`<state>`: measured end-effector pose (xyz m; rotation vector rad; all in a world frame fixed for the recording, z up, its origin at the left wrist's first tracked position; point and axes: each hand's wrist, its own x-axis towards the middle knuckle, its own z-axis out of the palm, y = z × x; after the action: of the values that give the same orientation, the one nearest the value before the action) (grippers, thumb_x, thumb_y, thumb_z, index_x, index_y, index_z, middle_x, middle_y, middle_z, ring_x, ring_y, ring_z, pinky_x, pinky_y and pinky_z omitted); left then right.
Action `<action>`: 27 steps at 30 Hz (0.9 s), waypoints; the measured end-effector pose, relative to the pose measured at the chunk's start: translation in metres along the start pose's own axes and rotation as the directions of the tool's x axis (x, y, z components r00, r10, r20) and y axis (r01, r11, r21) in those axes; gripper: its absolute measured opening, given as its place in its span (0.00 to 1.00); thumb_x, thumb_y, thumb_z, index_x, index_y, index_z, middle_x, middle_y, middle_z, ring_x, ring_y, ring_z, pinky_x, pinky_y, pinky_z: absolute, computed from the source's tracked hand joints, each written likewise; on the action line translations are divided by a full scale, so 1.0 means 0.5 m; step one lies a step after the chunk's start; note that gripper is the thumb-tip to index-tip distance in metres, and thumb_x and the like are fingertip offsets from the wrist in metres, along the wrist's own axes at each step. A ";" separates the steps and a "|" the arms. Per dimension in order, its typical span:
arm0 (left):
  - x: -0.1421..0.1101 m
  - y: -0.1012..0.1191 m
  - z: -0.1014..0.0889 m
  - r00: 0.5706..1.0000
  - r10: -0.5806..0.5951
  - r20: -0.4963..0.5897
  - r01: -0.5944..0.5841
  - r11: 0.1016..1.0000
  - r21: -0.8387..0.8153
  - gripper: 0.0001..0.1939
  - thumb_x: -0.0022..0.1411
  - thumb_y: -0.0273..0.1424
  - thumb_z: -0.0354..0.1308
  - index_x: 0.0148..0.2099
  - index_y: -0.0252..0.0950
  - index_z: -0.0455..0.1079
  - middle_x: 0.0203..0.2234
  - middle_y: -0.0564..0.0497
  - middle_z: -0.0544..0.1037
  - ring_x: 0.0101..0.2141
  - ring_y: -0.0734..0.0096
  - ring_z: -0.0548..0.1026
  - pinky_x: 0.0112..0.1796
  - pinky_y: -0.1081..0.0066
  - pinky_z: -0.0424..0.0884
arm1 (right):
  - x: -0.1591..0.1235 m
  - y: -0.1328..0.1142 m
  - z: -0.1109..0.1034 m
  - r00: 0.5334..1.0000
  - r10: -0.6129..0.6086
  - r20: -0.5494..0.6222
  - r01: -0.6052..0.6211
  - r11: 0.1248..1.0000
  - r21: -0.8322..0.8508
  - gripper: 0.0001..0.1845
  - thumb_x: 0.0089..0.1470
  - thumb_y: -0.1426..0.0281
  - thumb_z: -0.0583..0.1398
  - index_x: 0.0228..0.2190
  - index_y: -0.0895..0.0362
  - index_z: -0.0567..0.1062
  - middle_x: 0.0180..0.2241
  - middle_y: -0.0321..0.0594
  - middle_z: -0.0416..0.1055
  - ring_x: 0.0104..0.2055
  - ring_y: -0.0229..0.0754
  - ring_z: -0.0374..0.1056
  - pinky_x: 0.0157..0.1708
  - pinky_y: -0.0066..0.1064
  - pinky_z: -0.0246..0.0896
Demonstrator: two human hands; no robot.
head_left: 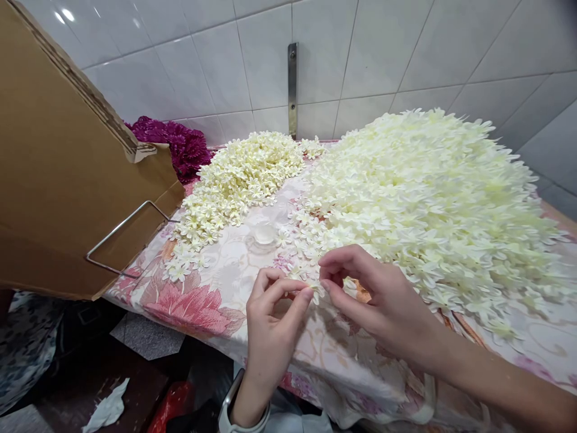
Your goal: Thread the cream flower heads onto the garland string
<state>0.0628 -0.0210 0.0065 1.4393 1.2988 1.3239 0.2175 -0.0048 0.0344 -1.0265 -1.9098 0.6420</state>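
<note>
In the head view, my left hand (276, 319) is closed, with thumb and index finger pinched at the stem end of a small white artificial flower (317, 294). My right hand (372, 288) is just right of it, its fingers curled and the thumb tip a little apart from the fingertips; nothing shows between them. Behind and right of my hands rises a large heap of white flowers (433, 204), loose petals spreading from its near edge. A smaller pile of cream flowers (243, 171) lies back left. Between the piles sits a small clear round dish (264, 233).
A floral tablecloth (189, 310) covers the table. At the left stands a big cardboard box (67, 156) with a bent metal wire handle (117, 228) by its lower edge. Purple flowers (180, 144) lie behind it. A tiled wall (374, 48) with a metal bracket (293, 90) bounds the back.
</note>
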 end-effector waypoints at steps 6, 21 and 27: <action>0.000 -0.002 -0.002 0.992 -0.015 -0.126 0.014 1.000 -0.008 0.04 0.57 0.28 0.59 0.30 0.38 0.74 0.31 0.54 0.62 0.30 0.79 0.69 0.27 0.81 0.66 | 0.020 0.011 -0.029 0.998 -0.064 -0.007 0.061 0.983 -0.174 0.08 0.54 0.78 0.53 0.36 0.56 0.64 0.27 0.35 0.67 0.28 0.35 0.65 0.28 0.26 0.60; 0.063 0.074 0.017 0.872 0.443 0.209 -0.490 0.800 0.346 0.05 0.59 0.28 0.58 0.36 0.35 0.75 0.28 0.52 0.67 0.32 0.71 0.70 0.33 0.72 0.68 | 0.027 -0.007 -0.068 0.999 0.020 0.025 -0.022 0.997 0.079 0.10 0.55 0.75 0.56 0.40 0.54 0.64 0.29 0.34 0.71 0.32 0.36 0.69 0.30 0.27 0.62; 0.152 0.114 0.050 0.697 0.627 0.349 -0.702 0.495 0.513 0.09 0.59 0.23 0.54 0.29 0.33 0.73 0.26 0.52 0.68 0.26 0.73 0.69 0.26 0.73 0.65 | 0.059 0.017 -0.103 0.986 -0.117 -0.122 0.090 0.974 -0.207 0.09 0.53 0.76 0.54 0.38 0.55 0.66 0.27 0.34 0.70 0.29 0.36 0.69 0.30 0.28 0.66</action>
<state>0.0929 0.0457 0.0726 2.6706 1.1708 1.2719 0.2566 0.0266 0.0671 -1.0594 -1.9229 0.3165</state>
